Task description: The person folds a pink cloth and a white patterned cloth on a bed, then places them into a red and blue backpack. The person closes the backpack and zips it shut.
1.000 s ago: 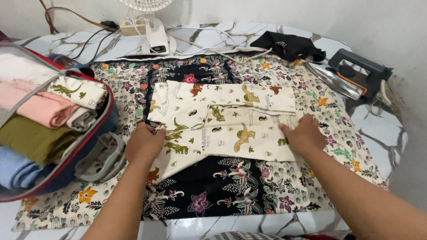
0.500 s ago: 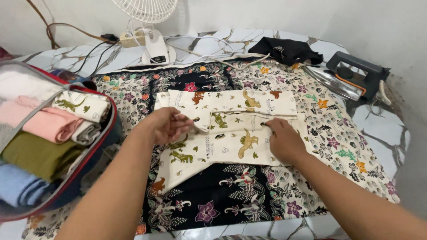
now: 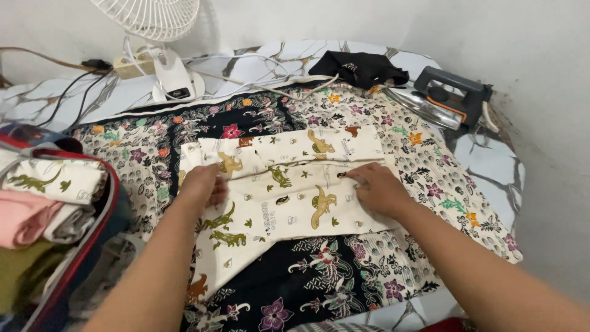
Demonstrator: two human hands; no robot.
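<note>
Cream dinosaur-print garment [image 3: 289, 184], folded, flat; left hand [image 3: 203, 184] and right hand [image 3: 376, 187] fingers pressed flat on it

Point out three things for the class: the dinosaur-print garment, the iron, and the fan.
dinosaur-print garment [image 3: 289, 197]: head view, on its cream middle panel between the hands.
iron [image 3: 445, 95]: head view, on its dark handle.
fan [image 3: 153, 15]: head view, on its white wire guard.

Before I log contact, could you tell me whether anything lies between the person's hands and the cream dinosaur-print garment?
Nothing visible does. The left hand and the right hand both rest directly on the cream dinosaur-print garment, which lies spread on the floral cloth.
</note>
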